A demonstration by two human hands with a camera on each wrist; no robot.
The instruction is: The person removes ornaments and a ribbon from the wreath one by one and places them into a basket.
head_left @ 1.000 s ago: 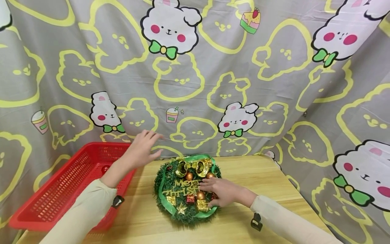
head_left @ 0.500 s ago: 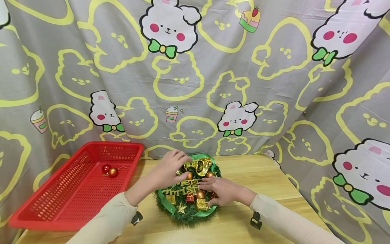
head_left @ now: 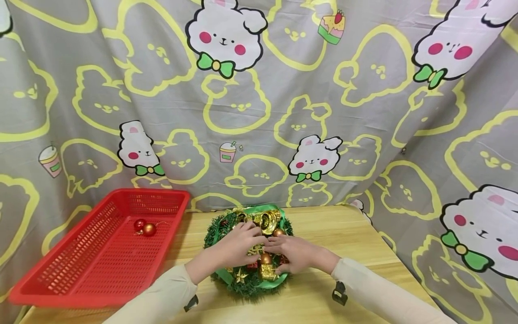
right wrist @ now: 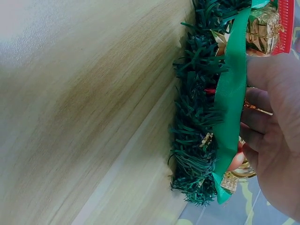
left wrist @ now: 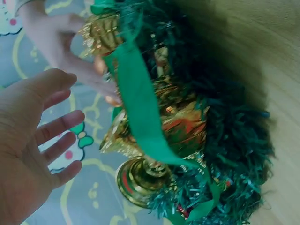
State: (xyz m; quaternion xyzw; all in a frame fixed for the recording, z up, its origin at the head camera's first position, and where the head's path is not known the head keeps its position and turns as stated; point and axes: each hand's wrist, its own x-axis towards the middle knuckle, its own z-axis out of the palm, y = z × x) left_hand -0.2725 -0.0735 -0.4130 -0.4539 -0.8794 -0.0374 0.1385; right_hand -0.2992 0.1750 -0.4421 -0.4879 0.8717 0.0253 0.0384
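A green tinsel Christmas wreath (head_left: 251, 290) lies on the table with gold bells (head_left: 269, 222), a small copper ball (head_left: 265, 258), a gold gift box (head_left: 267, 271) and a gold star (head_left: 240, 276). My left hand (head_left: 238, 245) hovers over its middle, fingers loosely bent, partly covering the gold lettering (head_left: 256, 250). In the left wrist view, nothing sits in that hand's grasp. My right hand (head_left: 297, 254) lies over the wreath's right side with fingers extended towards the lettering. Green ribbon (right wrist: 232, 93) runs in front of its fingertips in the right wrist view.
A red plastic basket (head_left: 60, 270) stands to the left, holding a red bauble (head_left: 139, 224) and a copper-coloured bauble (head_left: 149, 230). The wooden table (head_left: 344, 225) extends right of the wreath. Behind it hangs a grey patterned curtain (head_left: 259, 112).
My left hand has come from above the basket's right side, across the bells, down to the wreath's middle. My right hand stays where it was.
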